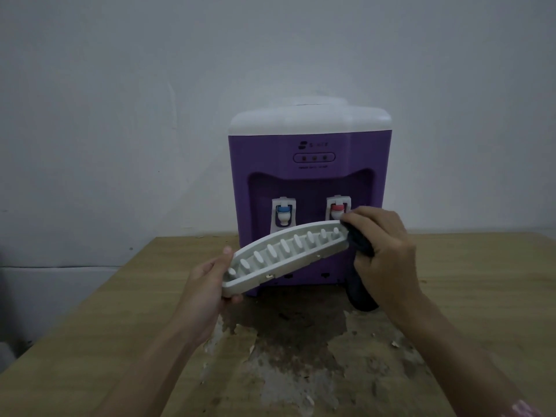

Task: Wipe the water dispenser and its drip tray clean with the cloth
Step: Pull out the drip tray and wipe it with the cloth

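Gripping the near, lower end of the white drip tray [285, 255], the left hand [207, 284] is seen with its thumb hooked over the rim and its fingers curled beneath. The tray is held clear of the table, slanting up to the right, its slotted face turned toward the camera. At the tray's far, upper end a dark cloth [359, 245] is pressed against the plastic by the right hand [388, 251], whose fingers are curled round it (a loose tail of fabric hangs below the palm toward the tabletop). Just behind both hands stands the purple water dispenser [310, 164], white-topped, its blue tap [283, 212] and red tap [338, 209] showing above the tray. A worn wooden table [481, 281], stained and peeling in front, bears the unit against a pale wall [120, 85].
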{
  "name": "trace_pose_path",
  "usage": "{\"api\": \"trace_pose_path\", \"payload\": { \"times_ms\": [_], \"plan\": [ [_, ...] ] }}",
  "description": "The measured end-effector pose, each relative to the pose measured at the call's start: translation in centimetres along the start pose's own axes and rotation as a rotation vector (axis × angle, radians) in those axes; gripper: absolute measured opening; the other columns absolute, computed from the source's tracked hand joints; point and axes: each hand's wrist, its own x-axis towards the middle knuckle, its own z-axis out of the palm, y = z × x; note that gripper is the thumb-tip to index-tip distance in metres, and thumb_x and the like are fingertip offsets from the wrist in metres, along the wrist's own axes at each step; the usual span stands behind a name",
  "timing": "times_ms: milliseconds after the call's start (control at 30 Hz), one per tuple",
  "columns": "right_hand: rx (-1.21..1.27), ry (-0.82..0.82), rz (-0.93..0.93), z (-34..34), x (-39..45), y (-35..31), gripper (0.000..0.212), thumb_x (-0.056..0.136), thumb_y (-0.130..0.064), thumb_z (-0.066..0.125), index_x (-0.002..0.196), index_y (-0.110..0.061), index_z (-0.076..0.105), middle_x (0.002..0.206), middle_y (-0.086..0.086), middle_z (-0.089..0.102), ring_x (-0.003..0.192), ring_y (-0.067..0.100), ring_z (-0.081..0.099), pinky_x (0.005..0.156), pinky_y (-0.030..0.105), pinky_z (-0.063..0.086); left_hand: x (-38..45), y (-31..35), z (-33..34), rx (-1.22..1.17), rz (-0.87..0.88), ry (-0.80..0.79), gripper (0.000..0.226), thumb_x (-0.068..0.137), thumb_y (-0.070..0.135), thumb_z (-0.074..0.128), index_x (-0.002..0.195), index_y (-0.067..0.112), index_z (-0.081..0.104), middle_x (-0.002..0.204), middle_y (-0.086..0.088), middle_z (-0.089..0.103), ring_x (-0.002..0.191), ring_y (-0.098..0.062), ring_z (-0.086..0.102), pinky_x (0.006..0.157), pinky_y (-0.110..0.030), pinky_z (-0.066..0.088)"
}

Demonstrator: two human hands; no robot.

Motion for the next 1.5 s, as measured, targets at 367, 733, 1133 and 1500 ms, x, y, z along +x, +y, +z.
{"api": "trace_pose_path", "payload": {
  "times_ms": [367, 733, 1133, 1500],
  "plan": [
    [-0.040, -0.067, 0.064, 1.7, -3.0, 0.0, 0.039, 0.063, 0.015, 0.060, 0.100, 0.005, 0.067, 0.104, 0.024, 0.060, 0.101, 0.028, 0.043, 0.078, 0.047, 0.053, -0.1, 0.0, 0.3, -0.148, -0.215, -0.041, 0.038, 0.092, 0.030, 0.052, 0.115, 0.000, 0.053, 0.090, -0.015, 0.055, 0.061, -0.018, 0.052, 0.032, -0.018, 0.037],
    [-0.012, -0.071, 0.039, 2.7, -4.4, -0.4, 0.052, 0.064, 0.023, 0.063, 0.112, 0.003, 0.063, 0.114, 0.021, 0.050, 0.104, 0.034, 0.052, 0.091, 0.032, 0.050, -0.7, -0.5, 1.6, -0.351, -0.361, -0.120, 0.026, 0.092, 0.025, 0.050, 0.102, 0.001, 0.054, 0.092, -0.018, 0.056, 0.070, -0.022, 0.055, 0.035, -0.017, 0.042],
    [0.632, -0.120, 0.640, -0.6, -3.4, -4.1, 0.014, 0.077, -0.016, 0.069, 0.090, -0.021, 0.070, 0.084, -0.017, 0.071, 0.084, -0.002, 0.065, 0.072, 0.008, 0.047, -3.8, -1.9, 2.4, -0.381, -0.161, -0.464, 0.046, 0.080, 0.019, 0.050, 0.123, 0.003, 0.054, 0.120, -0.017, 0.063, 0.108, -0.027, 0.061, 0.087, -0.043, 0.052],
    [0.951, -0.143, 0.926, -3.3, -4.4, -7.2, 0.041, 0.057, -0.028, 0.075, 0.094, -0.010, 0.071, 0.086, 0.001, 0.074, 0.082, 0.010, 0.069, 0.064, 0.016, 0.052, -7.3, -1.8, 4.4, -0.730, -0.052, -0.425, 0.051, 0.076, 0.000, 0.052, 0.127, -0.002, 0.047, 0.116, -0.018, 0.063, 0.103, -0.026, 0.065, 0.088, -0.035, 0.054]
  ]
}}
